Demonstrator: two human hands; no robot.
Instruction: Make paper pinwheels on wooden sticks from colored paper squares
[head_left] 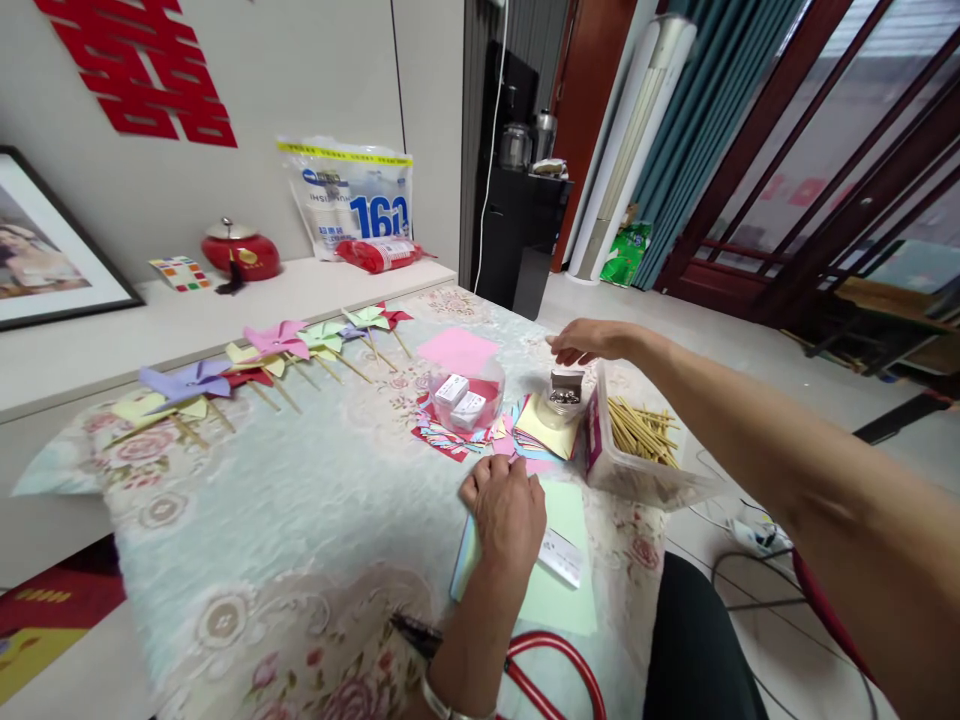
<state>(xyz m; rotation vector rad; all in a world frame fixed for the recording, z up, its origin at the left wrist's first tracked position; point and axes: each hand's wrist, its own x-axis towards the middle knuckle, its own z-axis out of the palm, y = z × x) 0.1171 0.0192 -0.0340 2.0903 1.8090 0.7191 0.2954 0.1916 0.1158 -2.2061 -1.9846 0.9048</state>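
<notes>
Floral tablecloth [300,520]: left hand [510,510] presses paper stack [559,560]; right hand's [581,342] fingers pinched over pin box [566,390].

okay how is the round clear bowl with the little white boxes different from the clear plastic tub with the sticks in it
The round clear bowl is small and holds two white boxes; the rectangular clear plastic tub is bigger and holds thin wooden sticks. The bowl sits on a pile of coloured paper mid-table; the tub sits at the table's right edge, below the right hand. Both are see-through, open on top, and rest on the floral tablecloth.
</notes>
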